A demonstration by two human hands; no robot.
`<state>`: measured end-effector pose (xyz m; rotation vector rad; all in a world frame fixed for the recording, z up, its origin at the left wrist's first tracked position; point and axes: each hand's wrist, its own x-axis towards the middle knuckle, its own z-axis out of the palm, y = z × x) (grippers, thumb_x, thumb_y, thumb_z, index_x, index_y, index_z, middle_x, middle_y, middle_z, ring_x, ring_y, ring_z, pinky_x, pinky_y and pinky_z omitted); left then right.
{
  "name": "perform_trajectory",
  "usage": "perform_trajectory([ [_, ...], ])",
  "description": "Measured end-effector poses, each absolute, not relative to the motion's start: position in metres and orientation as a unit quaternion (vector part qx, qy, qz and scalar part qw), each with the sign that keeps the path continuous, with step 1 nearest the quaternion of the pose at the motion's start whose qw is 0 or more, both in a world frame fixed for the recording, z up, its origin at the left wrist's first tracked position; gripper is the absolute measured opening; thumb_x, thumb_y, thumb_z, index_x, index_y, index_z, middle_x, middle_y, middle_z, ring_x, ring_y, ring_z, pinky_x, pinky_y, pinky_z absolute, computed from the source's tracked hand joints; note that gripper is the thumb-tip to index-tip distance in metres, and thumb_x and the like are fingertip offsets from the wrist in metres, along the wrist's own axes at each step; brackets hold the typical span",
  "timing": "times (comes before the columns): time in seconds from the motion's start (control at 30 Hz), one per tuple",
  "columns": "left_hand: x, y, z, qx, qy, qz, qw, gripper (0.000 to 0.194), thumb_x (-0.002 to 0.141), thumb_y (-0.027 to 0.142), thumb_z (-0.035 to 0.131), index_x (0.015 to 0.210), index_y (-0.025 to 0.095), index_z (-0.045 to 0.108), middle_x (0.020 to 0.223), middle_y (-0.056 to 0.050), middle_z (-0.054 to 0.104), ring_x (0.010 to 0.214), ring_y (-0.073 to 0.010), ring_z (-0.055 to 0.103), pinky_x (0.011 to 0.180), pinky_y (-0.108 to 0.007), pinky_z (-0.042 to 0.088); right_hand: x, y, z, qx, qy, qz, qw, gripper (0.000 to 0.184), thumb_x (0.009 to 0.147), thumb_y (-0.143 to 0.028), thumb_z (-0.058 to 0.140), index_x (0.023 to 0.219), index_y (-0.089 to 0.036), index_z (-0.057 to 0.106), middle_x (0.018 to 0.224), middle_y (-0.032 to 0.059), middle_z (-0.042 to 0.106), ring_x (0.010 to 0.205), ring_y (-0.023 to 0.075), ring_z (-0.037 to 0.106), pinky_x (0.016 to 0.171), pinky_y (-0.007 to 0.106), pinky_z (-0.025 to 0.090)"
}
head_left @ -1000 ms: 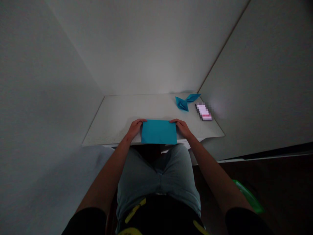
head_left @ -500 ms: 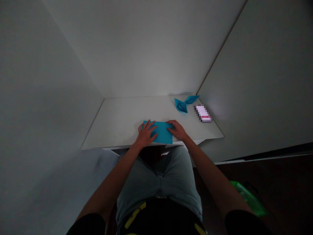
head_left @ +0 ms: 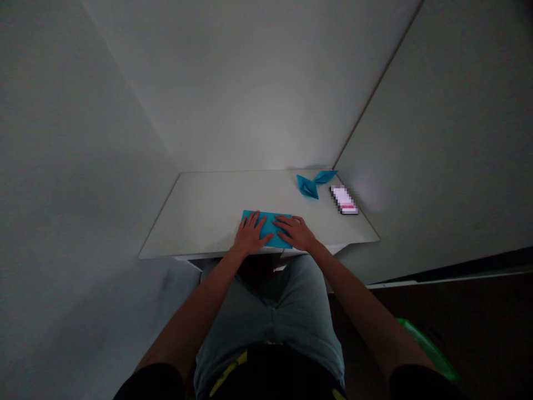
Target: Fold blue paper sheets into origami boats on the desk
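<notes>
A blue sheet of paper (head_left: 270,226), rectangular in outline, lies flat near the front edge of the white table (head_left: 204,211). My left hand (head_left: 250,233) rests on its left part with the fingers spread. On the right part lies my right hand (head_left: 296,232), fingers stretched out and pointing left across the paper. Both palms face down and cover portions of the sheet. Farther back to the right are two folded blue paper boats, a nearer boat (head_left: 308,187) and a farther boat (head_left: 325,177), close against each other.
A phone (head_left: 344,200) with a lit, blurred screen lies at the table's right side. Walls enclose the table at the left, back and right. On the dark floor at lower right is a green object (head_left: 428,350), partly hidden by my arm.
My right hand has moved left from the paper's right edge and now lies flat over it. My left hand has spread out on the sheet. The view has tilted slightly.
</notes>
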<state>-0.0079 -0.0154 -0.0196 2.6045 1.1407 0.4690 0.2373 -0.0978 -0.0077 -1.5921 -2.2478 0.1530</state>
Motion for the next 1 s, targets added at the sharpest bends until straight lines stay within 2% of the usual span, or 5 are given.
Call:
perform_trajectory([
  [0.37,-0.024,0.004,-0.013,0.859,0.464,0.178,0.119,0.078,0.104,0.05,0.048,0.169,0.008,0.039,0.177,-0.023,0.031,0.168,-0.0403,0.023,0.137,-0.062,0.007,0.237,-0.096,-0.007,-0.582,-0.79,0.046,0.187,0.046,0.11,-0.047,0.057,0.153,-0.034,0.064,0.17,0.0094,0.049,0.155,0.0321,0.048,0.125,0.059,0.036],
  [0.6,0.01,-0.017,-0.008,0.912,0.382,0.113,0.096,0.067,0.11,0.048,0.04,0.168,0.016,0.043,0.178,-0.013,0.034,0.168,-0.033,0.025,0.137,-0.053,0.02,0.237,-0.096,-0.005,-0.588,-0.787,0.044,0.181,0.04,0.11,-0.044,0.058,0.147,-0.031,0.068,0.17,0.0085,0.049,0.156,0.0309,0.048,0.125,0.057,0.036],
  [0.83,-0.02,-0.036,-0.002,0.957,0.268,0.099,0.058,0.099,0.096,0.074,0.062,0.171,0.016,0.035,0.174,-0.019,0.04,0.163,-0.0384,0.032,0.134,-0.057,0.02,0.236,-0.095,0.0,-0.613,-0.758,0.072,0.213,0.034,0.11,-0.045,0.058,0.138,-0.036,0.074,0.161,0.0037,0.061,0.147,0.0305,0.056,0.12,0.054,0.04],
  [0.9,-0.025,-0.049,0.002,0.953,0.282,0.098,0.05,0.099,0.092,0.069,0.071,0.169,0.016,0.04,0.168,-0.021,0.046,0.156,-0.0415,0.038,0.129,-0.059,0.027,0.237,-0.094,0.0,-0.619,-0.747,0.082,0.23,0.036,0.111,-0.047,0.056,0.141,-0.035,0.073,0.157,0.0045,0.065,0.144,0.0305,0.058,0.119,0.054,0.041],
  [1.0,-0.026,-0.061,0.015,0.936,0.333,0.099,0.049,0.069,0.093,0.043,0.076,0.157,0.022,0.059,0.154,-0.02,0.057,0.142,-0.0408,0.05,0.117,-0.057,0.039,0.242,-0.092,-0.002,-0.625,-0.719,0.103,0.286,0.041,0.112,-0.051,0.051,0.144,-0.033,0.071,0.148,0.0065,0.071,0.139,0.0306,0.061,0.118,0.054,0.042],
])
